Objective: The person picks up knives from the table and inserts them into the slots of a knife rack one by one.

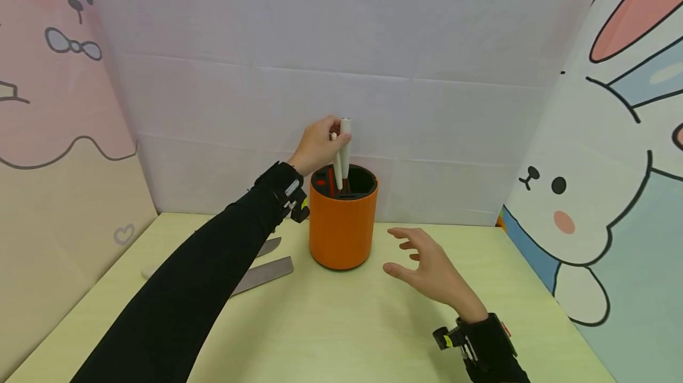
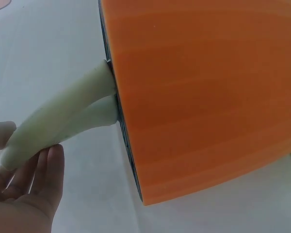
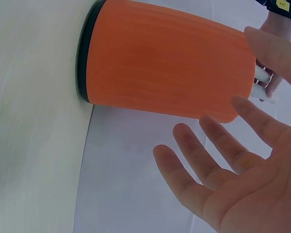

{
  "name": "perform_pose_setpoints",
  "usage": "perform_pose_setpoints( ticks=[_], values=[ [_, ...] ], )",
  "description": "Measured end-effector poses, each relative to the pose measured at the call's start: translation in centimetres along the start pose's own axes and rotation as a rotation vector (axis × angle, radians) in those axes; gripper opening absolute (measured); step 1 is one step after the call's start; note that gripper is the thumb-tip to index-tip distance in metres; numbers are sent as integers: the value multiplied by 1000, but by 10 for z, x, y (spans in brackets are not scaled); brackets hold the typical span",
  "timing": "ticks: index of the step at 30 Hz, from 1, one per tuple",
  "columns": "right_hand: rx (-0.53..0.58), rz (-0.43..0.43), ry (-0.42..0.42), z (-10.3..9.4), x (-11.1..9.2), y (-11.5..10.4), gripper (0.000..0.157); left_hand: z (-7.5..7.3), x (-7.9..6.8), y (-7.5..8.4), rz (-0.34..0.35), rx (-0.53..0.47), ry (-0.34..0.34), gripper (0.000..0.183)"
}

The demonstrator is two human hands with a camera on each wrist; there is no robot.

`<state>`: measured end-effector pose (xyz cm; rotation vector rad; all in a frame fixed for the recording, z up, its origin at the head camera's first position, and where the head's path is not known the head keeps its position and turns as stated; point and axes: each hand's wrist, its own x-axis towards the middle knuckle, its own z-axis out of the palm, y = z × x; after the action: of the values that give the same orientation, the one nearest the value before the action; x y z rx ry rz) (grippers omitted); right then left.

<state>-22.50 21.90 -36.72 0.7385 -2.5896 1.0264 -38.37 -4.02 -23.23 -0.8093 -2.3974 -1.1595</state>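
Observation:
An orange cylindrical knife holder [image 1: 342, 232] with a black slotted top stands upright on the table. Two white-handled knives [image 1: 345, 149] stick up out of it, their lower parts hidden inside. At the top of the handles, my left hand [image 1: 319, 143] holds a knife between thumb and fingers; the left wrist view shows the handle ends [image 2: 24, 145] there. Whether it holds both handles cannot be told. To the right of the holder, my right hand [image 1: 427, 267] hovers with fingers spread, apart from the orange wall [image 3: 169, 63] and holding nothing.
Left of the holder, a broad cleaver blade [image 1: 264, 274] and a smaller knife blade [image 1: 270, 246] lie on the pale table [image 1: 320, 324], partly hidden by my left sleeve. A white cloth backdrop [image 1: 341, 27] rises behind, with printed panels [image 1: 613, 241] at both sides.

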Motion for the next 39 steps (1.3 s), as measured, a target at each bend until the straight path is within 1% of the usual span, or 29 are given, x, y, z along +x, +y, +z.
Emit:
perform_pose_setpoints(
  ticks=[6, 13, 16, 19, 22, 28, 33, 36, 39],
  values=[
    [1, 5, 1, -1, -1, 1, 62, 0, 0, -2, -38, -2, -7, 31],
    [2, 8, 0, -2, -1, 2, 62, -2, -5, 0, -86, -58, -42, 46],
    [-2, 7, -1, -2, -1, 2, 62, -5, -7, -2, -86, -65, -48, 53],
    [-7, 9, 3, -2, -2, 3, 62, -8, -9, -7, -69, -46, -47, 57],
    [-13, 10, 6, -3, -2, 4, 62, -13, -14, -11, -55, -19, -32, 60],
    [-22, 10, 4, -5, -2, 5, 62, -30, -36, -15, 12, 25, 9, 62],
    [-28, 23, 9, -9, -4, 7, 64, -40, -58, -20, 63, 47, 9, 58],
    [-38, 30, 7, -11, -7, 9, 64, -44, -74, -24, 87, 67, 0, 55],
    [-51, 26, 11, -12, -10, 13, 64, -47, -93, -28, 117, 138, 1, 53]
  ],
)
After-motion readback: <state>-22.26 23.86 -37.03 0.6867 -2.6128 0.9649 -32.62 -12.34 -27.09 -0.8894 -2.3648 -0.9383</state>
